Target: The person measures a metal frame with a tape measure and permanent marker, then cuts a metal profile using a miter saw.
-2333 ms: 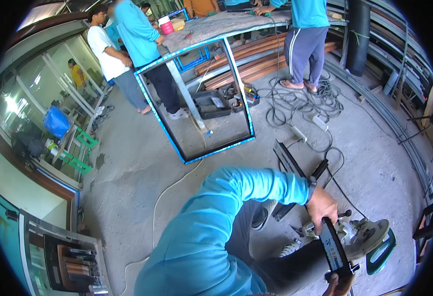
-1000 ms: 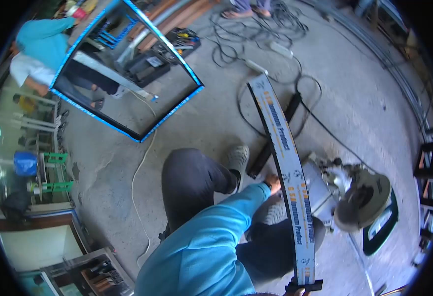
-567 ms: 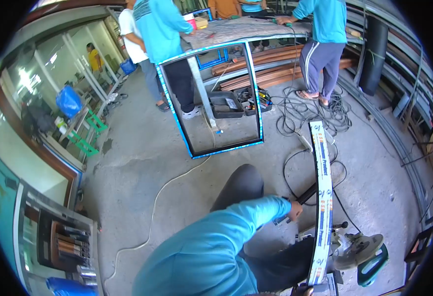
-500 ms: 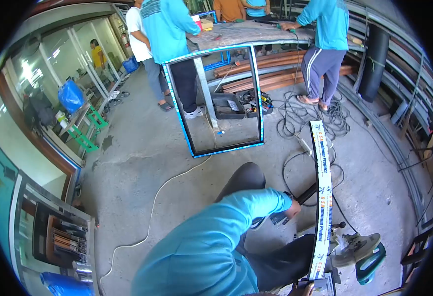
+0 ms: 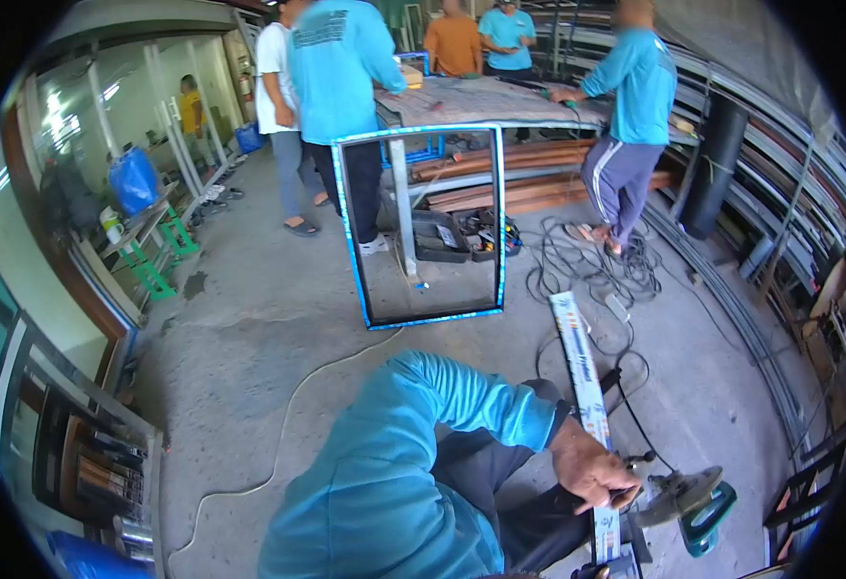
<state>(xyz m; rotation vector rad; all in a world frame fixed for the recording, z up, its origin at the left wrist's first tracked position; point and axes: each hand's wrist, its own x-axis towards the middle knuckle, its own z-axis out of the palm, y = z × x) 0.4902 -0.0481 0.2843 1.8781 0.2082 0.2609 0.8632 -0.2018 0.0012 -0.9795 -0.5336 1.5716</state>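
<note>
My left hand (image 5: 592, 470), in a teal sleeve, reaches over a long aluminum bar (image 5: 582, 372) wrapped in printed white film. Its fingers are curled together beside the clamp (image 5: 643, 459) of a cut-off saw; what they hold is hidden. The saw's disc and guard (image 5: 682, 494) and green handle (image 5: 709, 521) lie just right of the hand. Only a sliver of my right hand (image 5: 603, 573) shows at the bottom edge, by the near end of the bar, and its fingers are mostly out of view.
A blue-taped rectangular frame (image 5: 500, 232) stands ahead. Beyond it, several people gather round a worktable (image 5: 500, 101). Toolboxes (image 5: 439, 236) sit underneath. Coiled cables (image 5: 592, 265) spread over the floor, and metal lengths (image 5: 741, 338) line the right side.
My left hand has moved from beside my knee, back and right, over the bar to the saw's clamp. The bar appears further left and lower, and the view has shifted.
</note>
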